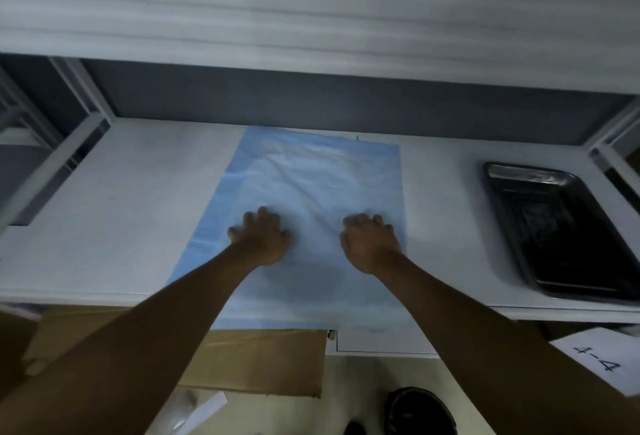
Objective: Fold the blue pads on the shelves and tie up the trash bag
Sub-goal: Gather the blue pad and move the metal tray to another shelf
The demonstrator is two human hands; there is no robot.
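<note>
1. Pad (311, 175), pale blue and rectangular, lies spread flat on the white shelf (131, 192), roughly in the middle of its width.
2. Its long axis runs from near to far: the far short edge sits close to the shelf's grey back panel (346, 102), and the near short edge hangs just over the shelf's front lip.
3. The sheet sits slightly askew, its left long edge slanting out toward the near left, while the right long edge runs almost straight back.
4. Soft creases cross its far half; the near half looks smoother.
5. The left hand (261, 239) rests palm down on the pad's left part, fingers spread and bent a little at the knuckles, with nothing gripped.
6. The right hand (370, 244) presses palm down on the pad's right part, close to the right long edge, fingers slightly bent, also holding nothing.
7. The two hands lie side by side, apart from each other, about midway along the pad's length.
8. A dark metal tray (571, 230) stands on the shelf well to the right of the pad, not touching it.
9. Brown cardboard (263, 362) lies below the shelf's front edge on the near left, and a white paper marked "4-4" (599, 362) shows at the near right.
</note>
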